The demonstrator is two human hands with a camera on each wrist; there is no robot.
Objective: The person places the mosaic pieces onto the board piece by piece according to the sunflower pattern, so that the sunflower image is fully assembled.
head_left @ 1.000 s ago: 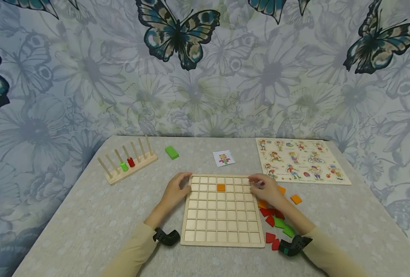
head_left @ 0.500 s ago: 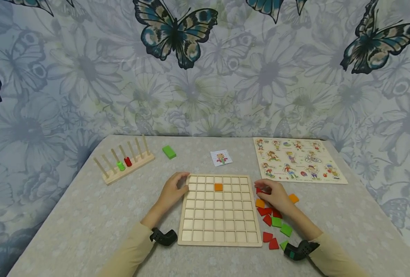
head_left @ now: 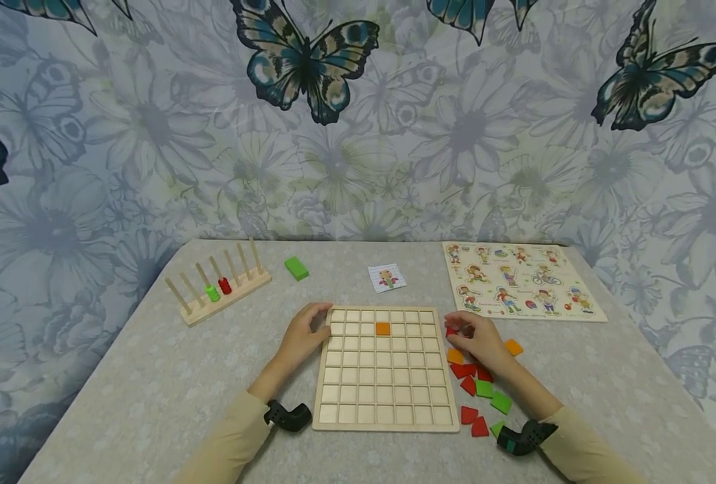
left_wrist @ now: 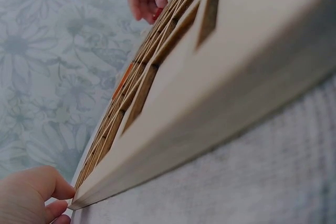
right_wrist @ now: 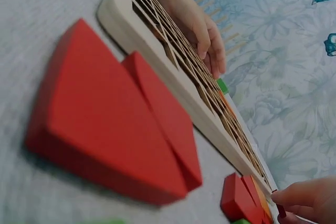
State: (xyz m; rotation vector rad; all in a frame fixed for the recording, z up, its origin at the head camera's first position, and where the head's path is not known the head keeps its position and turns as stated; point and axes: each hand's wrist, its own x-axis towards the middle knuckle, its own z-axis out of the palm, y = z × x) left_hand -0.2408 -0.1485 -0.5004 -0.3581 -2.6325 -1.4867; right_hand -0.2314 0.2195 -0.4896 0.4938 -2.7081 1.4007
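Right hand point(head_left: 481, 339): fingers point(head_left: 462, 329) curled around a small red wooden tile point(head_left: 452, 331), pinching it just off the right edge of the square pale wooden grid board point(head_left: 386, 417). In the right wrist view the fingertips point(right_wrist: 294, 199) close on a thin red edge; we cannot tell whether the tile is lifted or touching the table point(head_left: 152, 376).

Left hand point(head_left: 305, 336): fingers bent over the board's upper left corner, thumb at the rim, steadying it. The left wrist view shows this hand at the board's far corner point(left_wrist: 31, 195).

Step in hand, by our judgement: picking up one tile from the loose supply, with board filling barely begun. Only one orange square tile point(head_left: 382, 328) sits in a cell, second row from the far edge, near the middle; all other cells are bare wood.

Next move, as we judge it, calls for carrying the red tile over the raised rim, squaring it to a cell and lowering it flat while the left hand keeps the board from sliding.

Supply: a scatter of red, green and orange tiles point(head_left: 475, 390) lies along the board's right side, some square, some wedge-shaped point(right_wrist: 110, 129); one orange tile point(head_left: 513, 347) lies just beyond the right hand.
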